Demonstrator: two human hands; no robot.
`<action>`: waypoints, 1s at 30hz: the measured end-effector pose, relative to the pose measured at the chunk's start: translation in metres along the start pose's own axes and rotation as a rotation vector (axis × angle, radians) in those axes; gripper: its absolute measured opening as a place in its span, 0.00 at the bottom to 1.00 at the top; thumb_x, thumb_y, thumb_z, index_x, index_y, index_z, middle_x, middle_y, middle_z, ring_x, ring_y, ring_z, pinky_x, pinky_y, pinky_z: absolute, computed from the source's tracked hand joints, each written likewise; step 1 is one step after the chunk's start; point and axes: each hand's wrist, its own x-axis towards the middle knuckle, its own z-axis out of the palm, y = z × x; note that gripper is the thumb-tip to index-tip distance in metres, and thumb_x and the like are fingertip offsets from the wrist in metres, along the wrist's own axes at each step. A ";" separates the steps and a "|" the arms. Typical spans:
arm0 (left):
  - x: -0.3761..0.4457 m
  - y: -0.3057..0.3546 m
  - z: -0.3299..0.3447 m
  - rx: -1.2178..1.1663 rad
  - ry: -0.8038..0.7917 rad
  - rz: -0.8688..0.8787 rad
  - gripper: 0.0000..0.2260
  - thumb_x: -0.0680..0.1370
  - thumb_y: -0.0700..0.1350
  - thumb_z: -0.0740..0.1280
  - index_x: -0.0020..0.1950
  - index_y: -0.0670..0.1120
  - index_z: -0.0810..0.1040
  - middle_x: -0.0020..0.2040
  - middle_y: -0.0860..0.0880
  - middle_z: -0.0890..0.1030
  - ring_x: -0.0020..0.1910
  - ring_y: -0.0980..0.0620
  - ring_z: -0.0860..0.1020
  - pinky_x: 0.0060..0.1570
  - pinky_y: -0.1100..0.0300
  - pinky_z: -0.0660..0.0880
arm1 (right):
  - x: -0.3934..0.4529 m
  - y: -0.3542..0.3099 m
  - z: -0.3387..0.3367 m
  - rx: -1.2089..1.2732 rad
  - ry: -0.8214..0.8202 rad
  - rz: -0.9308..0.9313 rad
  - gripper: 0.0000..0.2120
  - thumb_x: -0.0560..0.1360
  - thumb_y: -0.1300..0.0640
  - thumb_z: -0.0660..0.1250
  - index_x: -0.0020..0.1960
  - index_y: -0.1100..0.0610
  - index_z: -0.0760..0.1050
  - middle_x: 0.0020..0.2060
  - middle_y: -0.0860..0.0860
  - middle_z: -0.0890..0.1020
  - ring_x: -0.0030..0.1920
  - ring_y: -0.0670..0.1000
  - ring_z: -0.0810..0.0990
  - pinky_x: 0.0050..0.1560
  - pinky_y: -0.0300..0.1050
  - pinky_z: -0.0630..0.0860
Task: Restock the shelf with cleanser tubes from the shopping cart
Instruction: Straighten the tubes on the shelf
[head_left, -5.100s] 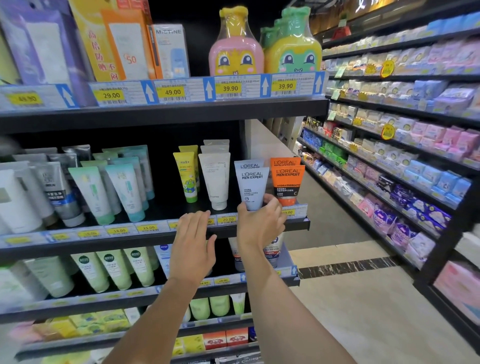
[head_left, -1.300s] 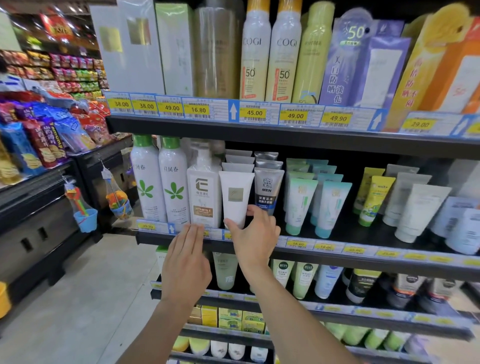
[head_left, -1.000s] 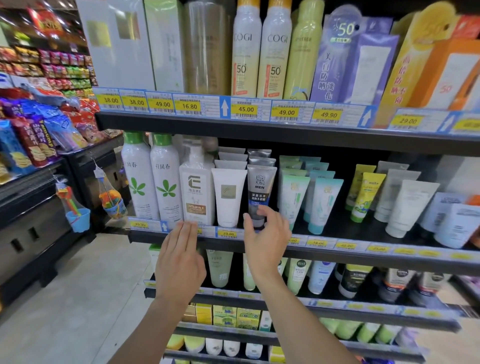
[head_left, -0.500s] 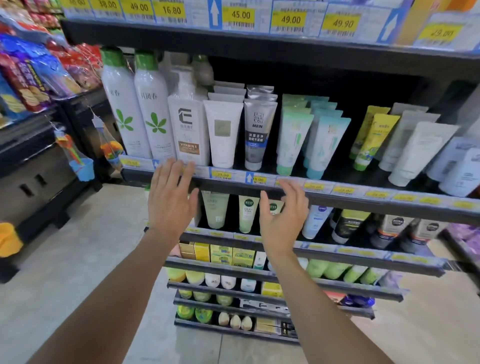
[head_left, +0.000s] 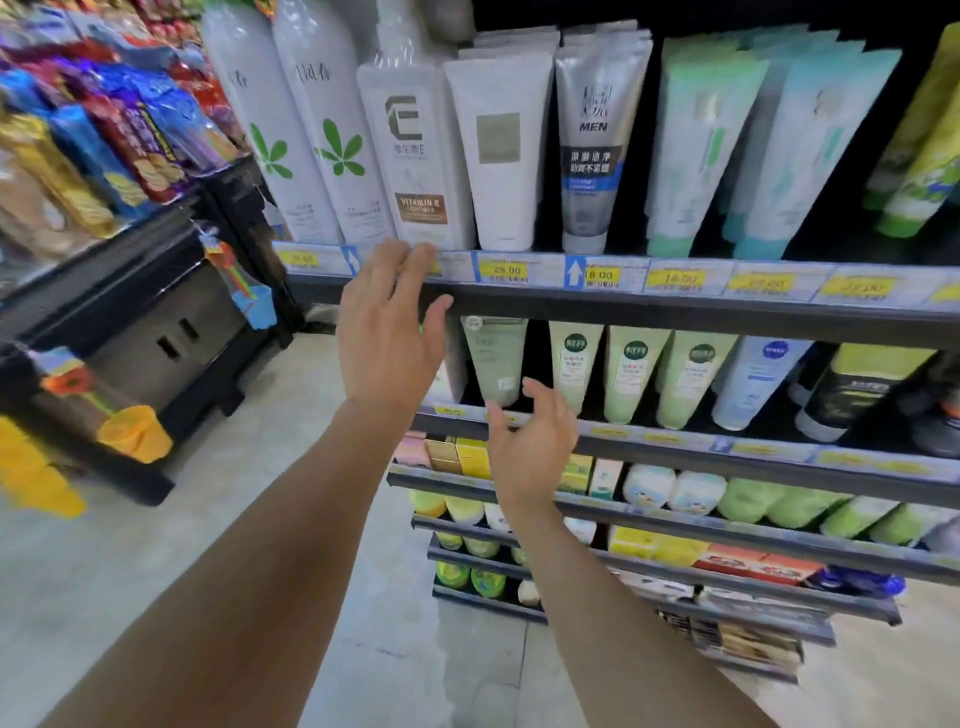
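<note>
— While both hands hang in front of the shelf (head_left: 649, 312), what is either grip doing?

— Nothing is held. The left hand (head_left: 387, 332) has its fingers spread, the tips up by the price strip (head_left: 506, 270) at the front edge of the upper shelf. The right hand (head_left: 532, 447) is lower, fingers loosely apart, in front of the pale green tube (head_left: 493, 358) near the left end of the shelf below.

— And the cleanser tubes?

— Plenty stand on the shelves: a white tube (head_left: 498, 150) and a grey tube (head_left: 589, 140) in rows along the upper front edge, mint tubes (head_left: 696, 145) beside them, and green tubes (head_left: 634, 379) in a line on the lower one.

— So is the restocking finished?

— I can't say. The rows I can see look full and faced forward, which suggests a good part is done. But the shopping cart is out of view, so whether tubes are left in it can't be told.

— What would be left, then?

— Probably going for the cart to fetch another tube, if any wait there.
</note>
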 end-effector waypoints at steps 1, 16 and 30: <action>-0.001 -0.002 0.004 0.000 0.027 0.006 0.18 0.78 0.46 0.69 0.67 0.43 0.76 0.63 0.43 0.77 0.61 0.43 0.76 0.59 0.52 0.71 | -0.002 0.001 0.008 0.008 -0.002 0.040 0.23 0.74 0.49 0.73 0.64 0.57 0.75 0.59 0.51 0.79 0.62 0.54 0.74 0.62 0.44 0.65; 0.001 -0.021 0.009 -0.058 0.058 0.120 0.19 0.78 0.48 0.68 0.67 0.42 0.76 0.61 0.43 0.78 0.63 0.43 0.76 0.59 0.50 0.72 | 0.010 -0.003 0.075 -0.127 0.267 0.237 0.29 0.67 0.45 0.77 0.65 0.54 0.76 0.57 0.51 0.80 0.56 0.56 0.72 0.54 0.51 0.70; 0.000 -0.021 0.007 -0.053 0.042 0.121 0.18 0.79 0.48 0.67 0.67 0.42 0.75 0.62 0.42 0.77 0.63 0.41 0.75 0.59 0.48 0.72 | 0.002 -0.002 0.067 -0.150 0.236 0.231 0.33 0.70 0.37 0.73 0.69 0.54 0.73 0.62 0.48 0.78 0.62 0.53 0.72 0.60 0.50 0.68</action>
